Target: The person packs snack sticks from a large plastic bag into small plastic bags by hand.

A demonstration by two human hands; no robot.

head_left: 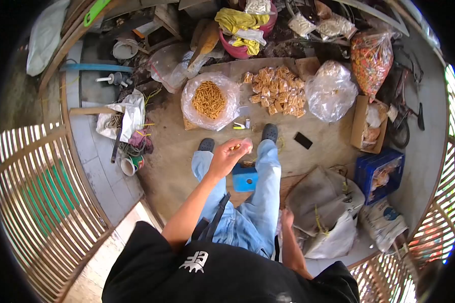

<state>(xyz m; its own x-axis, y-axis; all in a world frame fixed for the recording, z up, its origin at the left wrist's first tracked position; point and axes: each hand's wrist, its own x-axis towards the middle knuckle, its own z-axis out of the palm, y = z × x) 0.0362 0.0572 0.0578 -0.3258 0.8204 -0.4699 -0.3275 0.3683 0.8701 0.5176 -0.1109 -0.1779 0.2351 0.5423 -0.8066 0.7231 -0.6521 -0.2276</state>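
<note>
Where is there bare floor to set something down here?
Bare floor shows between the left shoe and the green-and-white cup, and between the phone and the cardboard box. The far side is crowded with the open snack bag, packet pile and clear bag.

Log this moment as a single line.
left hand: holding small clear plastic | right hand: beside grey sack, hold unclear | snack sticks: in large open bag | packets: in a heap

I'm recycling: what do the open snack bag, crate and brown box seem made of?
Open snack bag: probably plastic film, translucent, shiny, with crinkled highlights. Crate: likely rigid plastic, smooth-looking, evenly blue. Brown box: apparently cardboard, matt, thin-walled.
</note>
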